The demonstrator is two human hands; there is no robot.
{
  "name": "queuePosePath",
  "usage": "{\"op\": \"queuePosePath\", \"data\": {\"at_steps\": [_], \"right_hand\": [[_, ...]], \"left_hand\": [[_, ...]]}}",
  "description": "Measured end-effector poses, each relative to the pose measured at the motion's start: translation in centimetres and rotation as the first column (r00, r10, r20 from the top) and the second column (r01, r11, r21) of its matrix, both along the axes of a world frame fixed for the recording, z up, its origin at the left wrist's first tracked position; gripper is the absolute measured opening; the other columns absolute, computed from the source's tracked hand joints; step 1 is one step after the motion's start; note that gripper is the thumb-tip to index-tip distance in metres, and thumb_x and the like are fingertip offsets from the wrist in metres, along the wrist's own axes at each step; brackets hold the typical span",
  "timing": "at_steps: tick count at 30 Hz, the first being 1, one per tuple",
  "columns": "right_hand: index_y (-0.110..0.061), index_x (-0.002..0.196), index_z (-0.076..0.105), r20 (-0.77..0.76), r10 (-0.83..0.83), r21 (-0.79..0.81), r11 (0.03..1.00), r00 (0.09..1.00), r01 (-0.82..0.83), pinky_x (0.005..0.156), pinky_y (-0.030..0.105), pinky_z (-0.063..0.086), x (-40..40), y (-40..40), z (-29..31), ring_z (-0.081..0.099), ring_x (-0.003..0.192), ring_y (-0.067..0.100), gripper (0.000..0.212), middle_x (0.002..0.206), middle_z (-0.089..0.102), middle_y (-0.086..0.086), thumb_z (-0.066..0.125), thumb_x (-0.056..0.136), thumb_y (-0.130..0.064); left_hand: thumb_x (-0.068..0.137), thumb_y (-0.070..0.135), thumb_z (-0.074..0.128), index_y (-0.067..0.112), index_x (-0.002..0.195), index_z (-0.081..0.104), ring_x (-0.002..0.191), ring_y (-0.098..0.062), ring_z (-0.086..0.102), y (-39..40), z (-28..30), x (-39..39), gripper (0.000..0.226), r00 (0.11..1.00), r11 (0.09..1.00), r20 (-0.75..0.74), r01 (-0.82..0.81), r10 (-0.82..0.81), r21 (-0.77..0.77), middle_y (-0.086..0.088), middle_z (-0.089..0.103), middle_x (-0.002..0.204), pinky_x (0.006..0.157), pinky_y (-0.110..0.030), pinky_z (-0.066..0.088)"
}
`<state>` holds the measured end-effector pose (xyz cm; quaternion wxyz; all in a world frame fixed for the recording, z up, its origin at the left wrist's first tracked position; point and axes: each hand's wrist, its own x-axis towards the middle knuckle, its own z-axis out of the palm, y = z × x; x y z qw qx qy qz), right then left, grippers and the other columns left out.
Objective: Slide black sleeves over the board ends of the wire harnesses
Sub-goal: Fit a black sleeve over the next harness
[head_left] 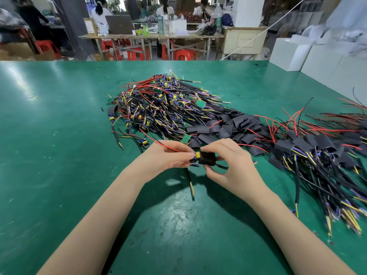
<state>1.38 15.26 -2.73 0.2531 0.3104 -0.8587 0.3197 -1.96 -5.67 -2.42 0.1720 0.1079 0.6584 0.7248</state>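
With my left hand [170, 155] pinching the board end [195, 156] and my right hand [224, 155] gripping the black sleeve [207, 158] half-on above the tabletop [59, 155], I judge protruding components may snag the sleeve

I can read almost nothing from where I sit. A paper sign [245, 39] stuck on the front of the cream cabinet [230, 44] across the room carries a line of print that seems to begin with the digits 101, but the rest is too blurred to make out. Bottle labels there are illegible.
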Motion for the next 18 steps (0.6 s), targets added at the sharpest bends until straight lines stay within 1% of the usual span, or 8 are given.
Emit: {"op": "queuePosePath", "data": {"at_steps": [3, 6, 8, 11, 12, 14, 16, 18], "right_hand": [[-0.007, 0.102, 0.067, -0.013, 0.015, 0.041, 0.999, 1.0, -0.014, 0.077, 0.039, 0.053, -0.02, -0.16, -0.07, 0.057, 0.093, 0.025, 0.032, 0.097, 0.063, 0.003, 0.072, 0.071, -0.002], [-0.008, 0.102, 0.067, 0.019, 0.012, 0.026, 1.0, 1.0, -0.013, 0.076, 0.038, 0.053, 0.01, -0.13, -0.22, 0.057, 0.091, 0.023, 0.031, 0.096, 0.064, 0.001, 0.072, 0.072, -0.004], [-0.011, 0.102, 0.068, 0.04, 0.006, 0.015, 1.0, 0.999, -0.007, 0.075, 0.036, 0.054, 0.06, -0.13, -0.31, 0.057, 0.089, 0.02, 0.031, 0.095, 0.064, 0.0, 0.073, 0.071, -0.006], [-0.013, 0.102, 0.069, 0.081, 0.0, -0.01, 1.0, 0.997, 0.001, 0.075, 0.033, 0.055, 0.1, -0.24, -0.4, 0.057, 0.088, 0.015, 0.032, 0.092, 0.064, -0.002, 0.074, 0.071, -0.007], [-0.013, 0.102, 0.069, 0.091, -0.002, -0.018, 1.0, 0.996, 0.004, 0.075, 0.033, 0.055, 0.11, -0.25, -0.4, 0.058, 0.088, 0.015, 0.032, 0.092, 0.064, -0.002, 0.074, 0.071, -0.007], [-0.013, 0.101, 0.069, 0.085, -0.007, -0.031, 0.999, 0.996, 0.009, 0.075, 0.035, 0.055, 0.07, -0.23, -0.35, 0.058, 0.088, 0.016, 0.032, 0.092, 0.064, -0.002, 0.074, 0.07, -0.007], [-0.012, 0.101, 0.069, 0.07, -0.01, -0.073, 0.997, 0.997, 0.015, 0.074, 0.037, 0.054, -0.03, -0.23, -0.27, 0.059, 0.089, 0.017, 0.032, 0.093, 0.064, -0.001, 0.074, 0.07, -0.006], [-0.01, 0.101, 0.069, 0.057, -0.024, -0.12, 0.992, 0.998, 0.03, 0.075, 0.039, 0.054, -0.12, -0.3, -0.25, 0.06, 0.09, 0.019, 0.032, 0.094, 0.065, 0.0, 0.075, 0.07, -0.006]], "left_hand": [[0.067, 0.005, 0.075, 0.007, 0.077, 0.078, 0.071, -0.017, 0.07, -0.21, 0.01, 0.0, 0.011, 0.996, 0.999, 0.088, 0.026, -0.028, 0.019, -0.011, 0.073, 0.081, 0.07, -0.023, 0.058], [0.066, 0.006, 0.076, 0.007, 0.078, 0.078, 0.073, -0.017, 0.069, -0.31, 0.06, 0.08, 0.013, 0.997, 0.999, 0.056, 0.045, -0.045, 0.002, -0.011, 0.073, 0.082, 0.071, -0.023, 0.057], [0.067, 0.006, 0.077, 0.011, 0.078, 0.079, 0.073, -0.016, 0.069, -0.26, 0.19, 0.21, 0.013, 0.999, 0.999, -0.005, 0.038, -0.038, -0.036, -0.009, 0.074, 0.083, 0.072, -0.023, 0.057], [0.075, -0.003, 0.078, 0.017, 0.079, 0.078, 0.071, -0.011, 0.069, -0.06, 0.2, 0.29, 0.02, 0.978, 0.983, -0.208, -0.026, -0.013, -0.181, -0.003, 0.075, 0.079, 0.069, -0.019, 0.054], [0.076, -0.004, 0.077, 0.017, 0.081, 0.078, 0.07, -0.009, 0.069, 0.07, 0.18, 0.3, 0.022, 0.965, 0.978, -0.26, -0.043, -0.013, -0.206, -0.001, 0.076, 0.079, 0.068, -0.017, 0.053], [0.075, -0.005, 0.077, 0.017, 0.083, 0.077, 0.072, -0.008, 0.07, 0.29, 0.18, 0.38, 0.024, 0.953, 0.979, -0.301, -0.056, -0.006, -0.196, -0.001, 0.076, 0.08, 0.069, -0.016, 0.052], [0.074, -0.005, 0.078, 0.017, 0.086, 0.077, 0.077, -0.011, 0.071, 0.3, 0.17, 0.39, 0.025, 0.97, 0.992, -0.243, -0.039, 0.01, -0.117, -0.004, 0.076, 0.085, 0.072, -0.018, 0.053], [0.069, -0.003, 0.079, 0.018, 0.086, 0.077, 0.08, -0.014, 0.071, 0.16, 0.17, 0.29, 0.026, 0.994, 1.0, -0.11, -0.016, 0.015, -0.009, -0.008, 0.075, 0.088, 0.073, -0.021, 0.054]]}}
